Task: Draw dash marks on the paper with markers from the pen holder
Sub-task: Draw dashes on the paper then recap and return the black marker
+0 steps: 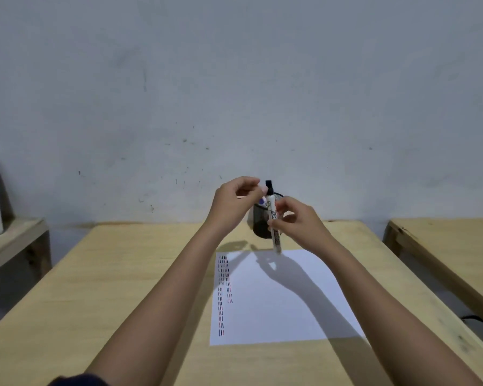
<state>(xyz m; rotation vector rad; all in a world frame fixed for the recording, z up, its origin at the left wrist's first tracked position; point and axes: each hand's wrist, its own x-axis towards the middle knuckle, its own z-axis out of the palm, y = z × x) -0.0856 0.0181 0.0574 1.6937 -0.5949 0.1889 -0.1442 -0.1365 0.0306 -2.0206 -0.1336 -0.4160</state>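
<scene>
One white marker (272,218) with a dark cap at its top is held nearly upright above the far end of the table (140,274). The fingers of the right hand (299,224) are closed around the marker's barrel at about its middle, so that the cap stands above them and the lower end hangs below them, over the far edge of the paper. The left hand (232,207) is raised just beside the cap, its fingers (258,188) curled together next to the upper barrel; whether they actually grip the marker cannot be told.

Directly behind both sets of fingers one dark mesh pen holder (260,224) stands on the table, partly hidden by the hands. One purple tip (261,202) is seen just under the left fingers; whether further markers are in the holder cannot be told.

One white sheet of paper (279,299) lies flat on the table below and nearer than the fingers. Two columns of short dash marks (223,291) in dark and red ink run along its left edge, well below the left fingers; the left column is the longer one.
</scene>
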